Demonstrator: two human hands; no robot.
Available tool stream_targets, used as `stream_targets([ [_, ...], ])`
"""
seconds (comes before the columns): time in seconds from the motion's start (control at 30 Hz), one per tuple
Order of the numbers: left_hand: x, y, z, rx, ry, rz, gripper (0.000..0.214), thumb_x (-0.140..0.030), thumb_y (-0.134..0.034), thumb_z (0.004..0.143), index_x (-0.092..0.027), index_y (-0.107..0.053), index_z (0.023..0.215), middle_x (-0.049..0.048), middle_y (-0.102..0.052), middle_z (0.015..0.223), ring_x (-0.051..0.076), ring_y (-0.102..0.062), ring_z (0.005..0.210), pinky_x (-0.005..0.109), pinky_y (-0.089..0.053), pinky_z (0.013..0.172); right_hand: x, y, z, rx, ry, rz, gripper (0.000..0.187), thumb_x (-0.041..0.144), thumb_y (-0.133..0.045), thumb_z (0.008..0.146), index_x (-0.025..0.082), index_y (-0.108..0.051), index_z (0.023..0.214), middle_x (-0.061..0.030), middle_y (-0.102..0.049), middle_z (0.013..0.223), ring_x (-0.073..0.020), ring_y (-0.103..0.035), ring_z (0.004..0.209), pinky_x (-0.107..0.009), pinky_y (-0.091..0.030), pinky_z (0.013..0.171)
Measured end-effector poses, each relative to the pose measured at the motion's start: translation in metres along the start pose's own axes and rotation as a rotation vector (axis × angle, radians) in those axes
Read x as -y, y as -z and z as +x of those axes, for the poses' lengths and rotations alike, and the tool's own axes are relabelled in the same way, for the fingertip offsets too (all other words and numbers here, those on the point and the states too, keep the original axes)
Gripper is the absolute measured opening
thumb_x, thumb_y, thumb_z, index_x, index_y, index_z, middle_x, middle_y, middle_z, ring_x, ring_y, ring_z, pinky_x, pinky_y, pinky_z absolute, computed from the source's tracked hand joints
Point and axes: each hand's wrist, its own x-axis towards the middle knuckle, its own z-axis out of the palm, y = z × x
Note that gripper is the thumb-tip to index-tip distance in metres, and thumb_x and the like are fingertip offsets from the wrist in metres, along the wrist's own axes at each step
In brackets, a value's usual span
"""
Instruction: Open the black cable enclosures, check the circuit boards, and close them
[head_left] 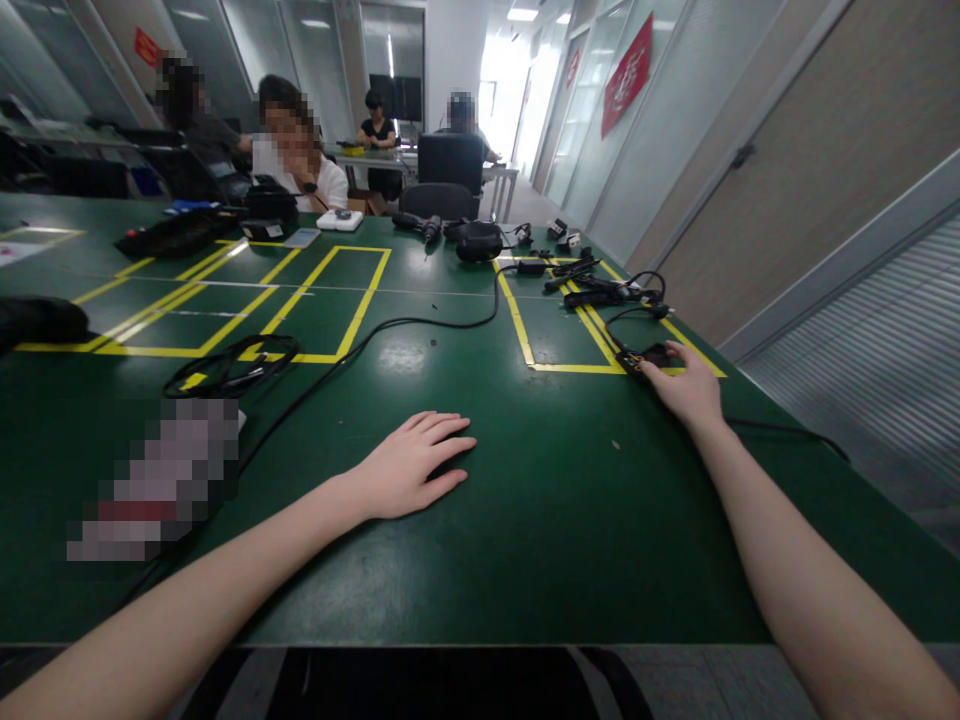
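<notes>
The tabletop [525, 560] is green; tape [574, 369], yellow; handheld device [658, 354], black; wall banner [628, 78], red.

The tabletop [540, 560] looks smooth, semi-glossy.

The small black piece [636, 358] lies low across the near edge of the yellow tape grid [574, 369], towards its near right corner. Thin yellowish strands show at its left end; its right part is plain, dark and partly covered, its exact form unclear.
</notes>
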Motion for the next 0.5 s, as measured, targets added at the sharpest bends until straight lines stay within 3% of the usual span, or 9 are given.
stream_targets([
  [0.17,-0.001,0.001,0.001,0.014,-0.005,0.032,0.039,-0.039,-0.053,0.107,-0.020,-0.063,0.140,0.0150,-0.058,0.154,0.030,-0.052,0.145,0.052,-0.043,0.121,0.010,0.007,-0.004,0.035,0.051,-0.001,0.064,0.045,-0.071,0.077,0.013,-0.067,0.133,-0.0173,-0.072,0.119,-0.0394,-0.064,0.119,-0.052,-0.052,0.101],
  [0.33,0.000,0.001,0.000,0.007,-0.011,0.024,0.038,-0.039,-0.053,0.107,-0.022,-0.063,0.140,0.0141,-0.058,0.154,0.030,-0.053,0.145,0.052,-0.043,0.121,0.009,0.010,-0.003,-0.037,0.068,0.022,0.065,0.043,-0.072,0.076,0.016,-0.066,0.136,-0.0146,-0.072,0.113,-0.0394,-0.065,0.113,-0.052,-0.053,0.099],
  [0.43,0.000,0.001,0.000,0.007,-0.012,0.023,0.039,-0.040,-0.052,0.108,-0.022,-0.062,0.141,0.0136,-0.058,0.154,0.029,-0.053,0.145,0.052,-0.043,0.121,0.002,0.007,0.000,-0.078,0.035,-0.009,0.062,0.045,-0.067,0.081,0.016,-0.068,0.134,-0.0176,-0.072,0.117,-0.0418,-0.066,0.113,-0.055,-0.053,0.099],
  [0.5,0.000,0.001,0.000,0.005,-0.011,0.024,0.039,-0.040,-0.052,0.108,-0.022,-0.063,0.140,0.0140,-0.058,0.154,0.029,-0.053,0.144,0.051,-0.043,0.121,-0.005,0.003,0.002,-0.038,0.066,-0.042,0.059,0.046,-0.062,0.084,0.013,-0.069,0.133,-0.0214,-0.071,0.120,-0.0450,-0.066,0.113,-0.059,-0.053,0.097],
])
